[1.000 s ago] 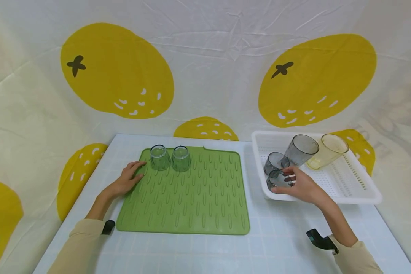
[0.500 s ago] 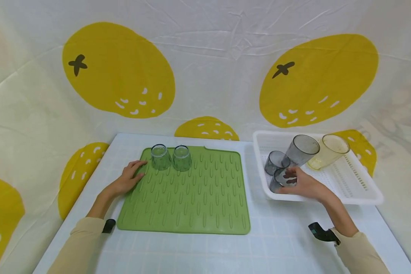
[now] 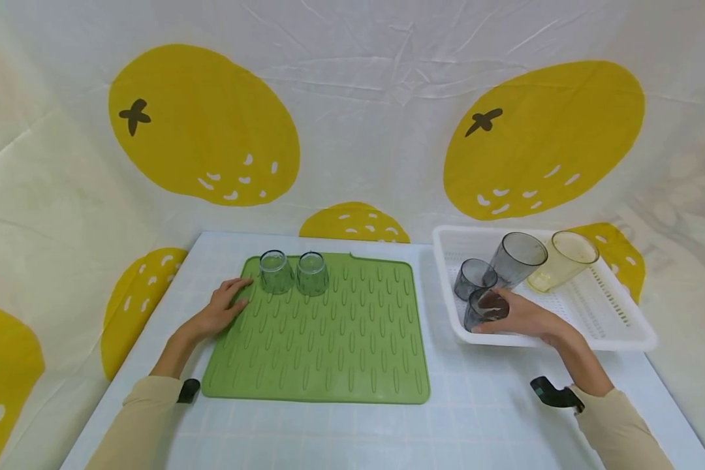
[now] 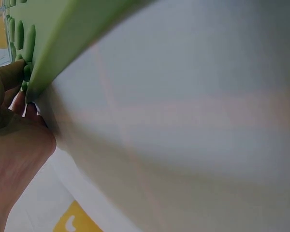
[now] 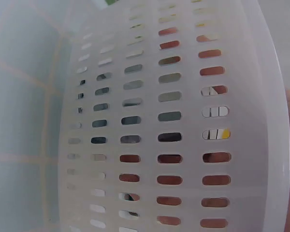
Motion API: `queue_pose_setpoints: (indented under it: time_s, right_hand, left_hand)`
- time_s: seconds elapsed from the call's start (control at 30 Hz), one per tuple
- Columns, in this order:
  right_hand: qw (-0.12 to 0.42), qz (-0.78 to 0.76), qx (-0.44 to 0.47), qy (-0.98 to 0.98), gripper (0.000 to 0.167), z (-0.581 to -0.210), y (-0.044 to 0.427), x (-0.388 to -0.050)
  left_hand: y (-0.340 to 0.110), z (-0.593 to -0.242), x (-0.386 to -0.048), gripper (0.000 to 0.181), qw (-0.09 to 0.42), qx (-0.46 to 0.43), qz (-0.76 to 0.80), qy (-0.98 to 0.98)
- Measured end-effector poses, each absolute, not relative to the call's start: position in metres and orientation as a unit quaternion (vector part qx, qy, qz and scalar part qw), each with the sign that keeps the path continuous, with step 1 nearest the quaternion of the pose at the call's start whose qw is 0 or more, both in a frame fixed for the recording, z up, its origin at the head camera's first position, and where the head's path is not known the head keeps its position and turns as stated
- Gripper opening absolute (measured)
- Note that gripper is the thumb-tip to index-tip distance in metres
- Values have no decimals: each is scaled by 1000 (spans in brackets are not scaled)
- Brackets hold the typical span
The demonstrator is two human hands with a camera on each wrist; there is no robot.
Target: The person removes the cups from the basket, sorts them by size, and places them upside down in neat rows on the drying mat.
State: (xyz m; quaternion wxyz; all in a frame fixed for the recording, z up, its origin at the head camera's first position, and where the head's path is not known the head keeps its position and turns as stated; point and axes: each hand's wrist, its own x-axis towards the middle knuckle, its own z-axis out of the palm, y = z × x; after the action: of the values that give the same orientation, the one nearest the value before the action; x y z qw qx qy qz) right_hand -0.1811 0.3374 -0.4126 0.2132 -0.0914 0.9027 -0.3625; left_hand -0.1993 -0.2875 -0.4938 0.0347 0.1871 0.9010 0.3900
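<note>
Thumb and fingers of the right hand point(image 3: 525, 318) have the nearer small grey glass point(image 3: 476, 313) in a pinch, and there it is, in the near left corner of the white basket point(image 3: 608, 343)! Does its base touch the basket floor? I cannot tell from here. Just behind it, the farther small grey glass point(image 3: 471, 277); beyond that, the tall grey glass point(image 3: 514, 262), with the yellow glass point(image 3: 564, 258) on its right, all four in the basket. Across to the other side: the left hand point(image 3: 214, 311), fingers extended and thumb apart, rests at the left edge of the green mat point(image 3: 317, 346); the left wrist view puts that thumb over the raised bumps. At the mat's far left corner, the left clear glass point(image 3: 276, 275) and the right clear glass point(image 3: 312, 277) stand just beside each other. Mat and basket lie apart on the pale table point(image 3: 329, 437), and the right wrist view is mostly slotted white plastic.
</note>
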Motion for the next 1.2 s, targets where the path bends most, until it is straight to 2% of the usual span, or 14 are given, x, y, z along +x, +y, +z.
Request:
queue_pose_setpoints:
  time_s: [0.2, 0.4, 0.5, 0.77, 1.03, 1.2]
  right_hand:
    - [215, -354, -83, 907, 81, -408, 338, -176]
    - [198, -397, -94, 891, 68, -403, 337, -175]
    - [190, -422, -95, 882, 67, -400, 336, -172]
    - [138, -488, -101, 856, 63, -400, 330, -171]
    - [102, -545, -101, 826, 61, -400, 320, -174]
    - [77, -574, -97, 810, 58, -395, 310, -178]
  left_hand:
    - [-283, -487, -197, 48, 54, 172, 397, 900]
    - [-280, -479, -196, 48, 62, 161, 384, 907]
    - [-280, -479, -195, 47, 62, 161, 384, 907]
    - [-281, -479, -194, 46, 38, 179, 382, 906]
    - [-278, -473, -194, 48, 60, 159, 386, 907]
    - [-274, -466, -196, 49, 47, 136, 402, 904]
